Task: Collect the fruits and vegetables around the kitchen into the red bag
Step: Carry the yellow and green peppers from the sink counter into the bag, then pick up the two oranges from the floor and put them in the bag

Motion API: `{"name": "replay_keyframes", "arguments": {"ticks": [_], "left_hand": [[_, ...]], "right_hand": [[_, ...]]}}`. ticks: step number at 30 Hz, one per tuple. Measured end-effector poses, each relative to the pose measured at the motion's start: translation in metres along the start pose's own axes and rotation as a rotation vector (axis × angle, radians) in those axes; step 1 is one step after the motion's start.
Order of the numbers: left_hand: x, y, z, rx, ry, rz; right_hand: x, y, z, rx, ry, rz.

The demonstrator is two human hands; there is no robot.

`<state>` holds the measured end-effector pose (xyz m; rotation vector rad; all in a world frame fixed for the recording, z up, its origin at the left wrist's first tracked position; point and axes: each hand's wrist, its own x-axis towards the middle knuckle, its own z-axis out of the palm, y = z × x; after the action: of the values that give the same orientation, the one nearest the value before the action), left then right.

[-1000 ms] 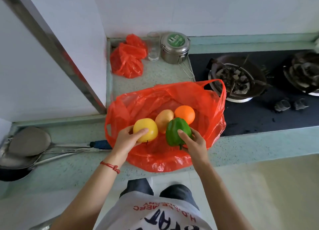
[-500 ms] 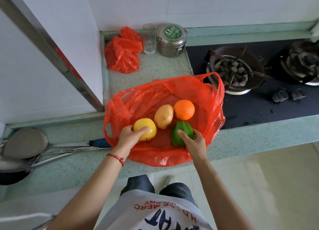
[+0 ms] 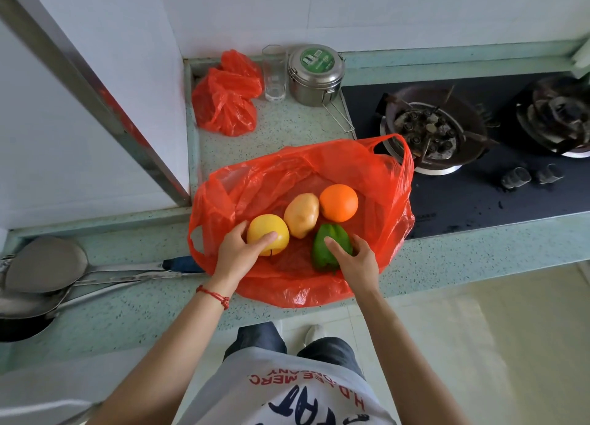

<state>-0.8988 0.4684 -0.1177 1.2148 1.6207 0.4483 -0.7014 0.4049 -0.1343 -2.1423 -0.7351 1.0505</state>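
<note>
Left hand cupped around round yellow apple, right hand around glossy green bell pepper, both inside crinkled red plastic bag on speckled green tabletop. Risk: slack bag overhanging tabletop edge, round fruit rolling out on release.

The red bag lies spread open on the counter. In it, a yellow apple sits at 9 o'clock, a tan potato centre, an orange at 1 o'clock, a green pepper at 5 o'clock.
</note>
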Motion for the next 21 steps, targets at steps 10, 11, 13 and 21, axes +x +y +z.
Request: {"name": "replay_keyframes", "arguments": {"ticks": [10, 11, 13, 21], "left_hand": [[-0.010, 0.014, 0.014, 0.293, 0.089, 0.418], [-0.010, 0.016, 0.017, 0.324, 0.074, 0.467], [-0.010, 0.019, 0.025, 0.412, 0.047, 0.580], [-0.007, 0.028, 0.065, 0.770, -0.202, 0.921]], "right_hand": [[-0.019, 0.001, -0.015, 0.000, 0.113, -0.179], [-0.022, 0.002, -0.017, -0.041, 0.142, -0.215], [-0.029, 0.008, -0.023, -0.190, 0.210, -0.315], [-0.057, 0.060, -0.047, -0.469, 0.412, -0.274]]}}
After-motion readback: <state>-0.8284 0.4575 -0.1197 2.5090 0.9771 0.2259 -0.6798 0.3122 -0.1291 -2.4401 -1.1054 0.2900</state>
